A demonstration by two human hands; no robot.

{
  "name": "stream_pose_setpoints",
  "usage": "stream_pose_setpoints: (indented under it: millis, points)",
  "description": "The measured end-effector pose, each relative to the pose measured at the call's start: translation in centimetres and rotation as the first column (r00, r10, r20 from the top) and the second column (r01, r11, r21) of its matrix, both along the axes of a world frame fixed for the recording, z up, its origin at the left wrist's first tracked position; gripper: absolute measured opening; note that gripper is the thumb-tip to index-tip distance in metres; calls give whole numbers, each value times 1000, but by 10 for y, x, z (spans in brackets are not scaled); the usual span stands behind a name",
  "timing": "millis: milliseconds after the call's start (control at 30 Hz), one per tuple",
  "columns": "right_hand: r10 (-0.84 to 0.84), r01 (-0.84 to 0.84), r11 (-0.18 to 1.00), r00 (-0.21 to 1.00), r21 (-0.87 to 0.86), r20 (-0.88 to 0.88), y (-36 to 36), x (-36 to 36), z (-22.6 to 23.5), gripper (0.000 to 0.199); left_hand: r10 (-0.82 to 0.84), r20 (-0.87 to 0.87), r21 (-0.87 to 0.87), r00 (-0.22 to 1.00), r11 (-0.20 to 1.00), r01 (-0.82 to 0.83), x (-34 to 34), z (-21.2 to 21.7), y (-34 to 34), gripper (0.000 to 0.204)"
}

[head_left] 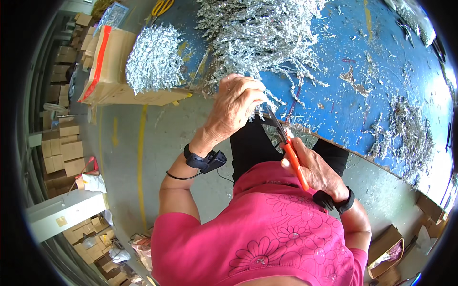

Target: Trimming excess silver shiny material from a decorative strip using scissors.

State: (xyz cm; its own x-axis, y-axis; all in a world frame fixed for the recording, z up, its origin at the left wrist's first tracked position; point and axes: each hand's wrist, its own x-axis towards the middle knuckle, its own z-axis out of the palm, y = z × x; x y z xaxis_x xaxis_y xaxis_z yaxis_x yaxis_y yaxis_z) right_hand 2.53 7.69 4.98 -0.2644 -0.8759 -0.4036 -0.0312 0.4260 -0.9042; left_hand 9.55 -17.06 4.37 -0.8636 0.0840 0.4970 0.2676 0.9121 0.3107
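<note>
My left hand (pixel 237 101) is at the table's near edge, its fingers closed on a few silver glittery sprigs (pixel 273 101). Just to its right, my right hand (pixel 315 164) grips a pair of orange-handled snips (pixel 294 159). Their narrow dark jaws point up and left, close to the sprigs by my left fingertips. Whether the jaws touch a stem, I cannot tell. Beyond my left hand lies a large heap of silver sprigs (pixel 262 38), tangled together. A tidier silver bundle (pixel 155 59) rests farther left, by a cardboard box.
The blue table (pixel 329 105) is littered with silver flakes. More sprigs (pixel 405 128) lie at its right side. The cardboard box (pixel 112 62) with red tape stands left, near yellow-handled scissors (pixel 162 8). An open carton (pixel 385 250) sits on the floor at lower right.
</note>
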Motion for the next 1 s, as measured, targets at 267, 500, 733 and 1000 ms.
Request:
stream_pose_setpoints:
  millis: [267,500,733,1000]
  points:
    - [-39,39,999,999,11,-20,-5,3,-4,50,2,-20,44,1000,999,-1,1,-2,3,19]
    - [-73,70,995,996,-78,-44,-6,6,-13,40,-18,-25,62,1000,998,20,4,-9,4,18]
    - [-58,57,998,997,-20,-51,-6,4,-10,34,-2,-45,74,999,997,6,5,-11,6,19]
    - [-64,53,991,994,-121,-91,-7,5,-14,30,-9,-72,90,997,996,15,5,-11,7,18]
